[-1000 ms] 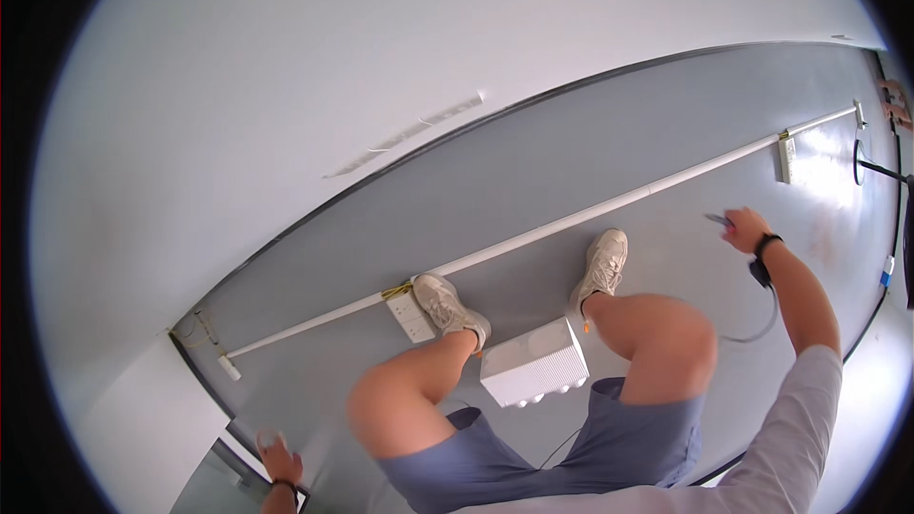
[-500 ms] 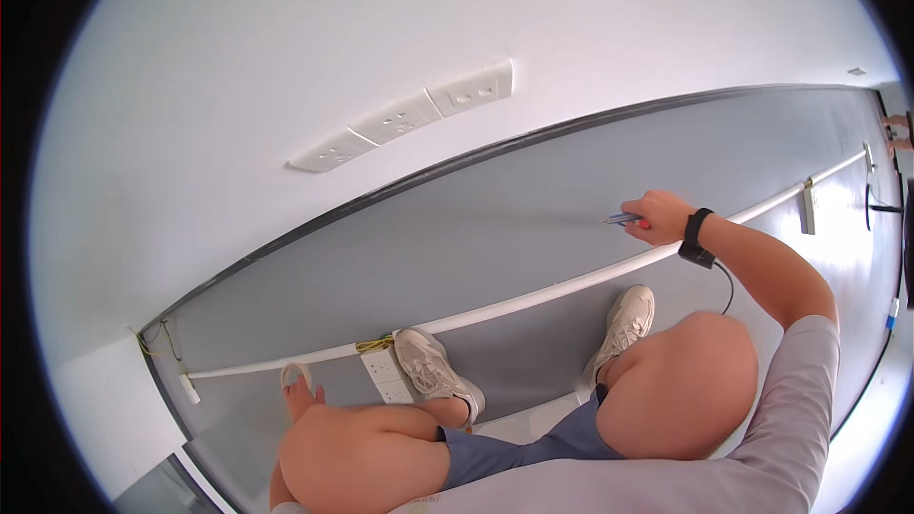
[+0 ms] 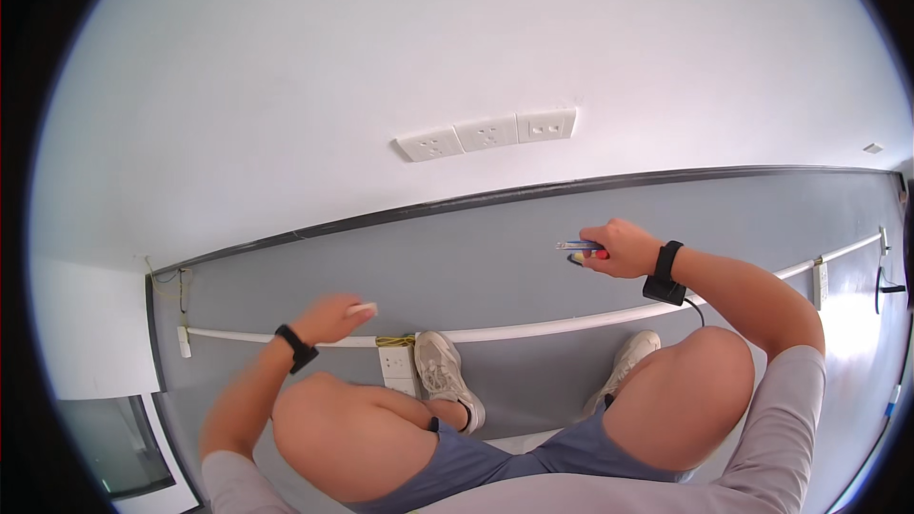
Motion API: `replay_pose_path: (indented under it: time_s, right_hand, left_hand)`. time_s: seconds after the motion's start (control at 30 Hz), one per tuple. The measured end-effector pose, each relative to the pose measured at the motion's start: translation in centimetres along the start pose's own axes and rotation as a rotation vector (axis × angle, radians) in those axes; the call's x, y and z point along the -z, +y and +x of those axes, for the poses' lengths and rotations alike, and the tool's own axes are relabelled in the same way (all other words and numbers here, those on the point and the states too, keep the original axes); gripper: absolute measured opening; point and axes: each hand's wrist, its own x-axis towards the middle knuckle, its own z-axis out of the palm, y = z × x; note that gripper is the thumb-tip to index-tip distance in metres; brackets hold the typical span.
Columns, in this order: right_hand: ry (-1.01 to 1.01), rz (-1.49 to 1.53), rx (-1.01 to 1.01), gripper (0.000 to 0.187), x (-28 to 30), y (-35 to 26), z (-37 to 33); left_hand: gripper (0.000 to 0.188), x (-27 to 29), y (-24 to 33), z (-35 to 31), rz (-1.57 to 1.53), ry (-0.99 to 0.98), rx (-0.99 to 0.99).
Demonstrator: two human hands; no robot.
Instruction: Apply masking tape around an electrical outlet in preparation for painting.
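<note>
My left hand (image 3: 327,320), slightly blurred, is closed on a roll of white tape (image 3: 363,308); it is above the floor near the white conduit (image 3: 257,334). Farther right, my right hand (image 3: 623,249) is wrapped round slim tools (image 3: 579,247) with blue, red and yellow parts. Their tips point left, and their exact kind is too small to make out. That hand hovers over the grey floor (image 3: 476,266), beyond the conduit. Each wrist wears a black band.
Three white socket plates (image 3: 486,135) line the white wall above a dark skirting (image 3: 438,205). A socket box (image 3: 397,367) with a yellow-green wire bundle (image 3: 395,342) sits beside my left shoe (image 3: 439,371). Another box (image 3: 821,286) joins the conduit at right. Loose wires (image 3: 181,290) hang at far left.
My left hand has risen from beside my left knee and moved right with the tape roll. My right hand has shifted a little left with its tools. The view has tilted and turned.
</note>
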Motion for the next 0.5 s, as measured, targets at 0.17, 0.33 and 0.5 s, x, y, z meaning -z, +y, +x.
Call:
replay_pose_path:
  time_s: [0.17, 0.33, 0.5]
  right_hand:
    - [0.071, -0.073, 0.198, 0.022, 3.5, -6.3, 1.3]
    - [0.132, -0.097, 0.32, 0.02, 5.9, -11.8, 3.6]
    - [0.184, -0.362, 0.381, 0.015, 6.1, -16.2, 6.9]
  left_hand:
    - [0.053, 1.6, 2.9, 5.0, 0.227, -0.031, -0.24]
    - [0.046, -2.3, 7.7, 8.0, 0.528, -0.162, -0.388]
    - [0.04, -9.1, 8.7, 7.2, 0.614, -0.215, -0.5]
